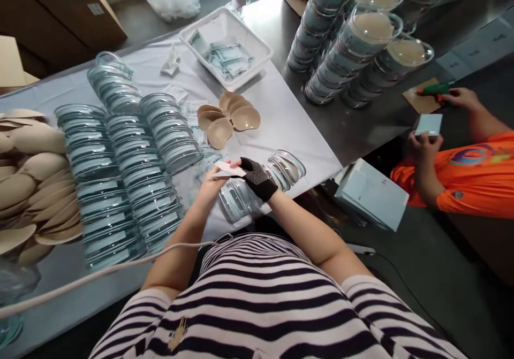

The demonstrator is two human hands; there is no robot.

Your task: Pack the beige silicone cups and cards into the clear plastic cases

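Cloth-covered surface (301,126), bare metal counter (278,24) beyond its right edge. Our pale card (229,170) is held up just above the near edge of the cloth, between our two hands. Left hand (212,182), bare: fingers grasping the card from its left side. Right hand (257,178), in a black dotted glove: fingertips meet the card's right side; whether they pinch it or only steady it, we cannot tell.

Handling, as we judge it: card looks thin, so a light grip near the edges should keep it from creasing. Best to keep it level and let the bare fingertips do the fine work; the gloved ones may feel less. We should also mind our wrists, since clear packs (236,201) stand close beneath and could be knocked over.

Just right of the glove, leaning packs (287,167). Past our hands, beige cups (246,117) lie fanned out, then a white basket (263,54) of printed slips (231,59). Leftward, long rows of packs (126,169); farther, a heap of cups (38,182). Cord (120,266) crosses before us. On the counter, tall stacks (341,59). Far right, a co-worker (474,174) holds a white box (429,124), other hand at a green tool (436,89).
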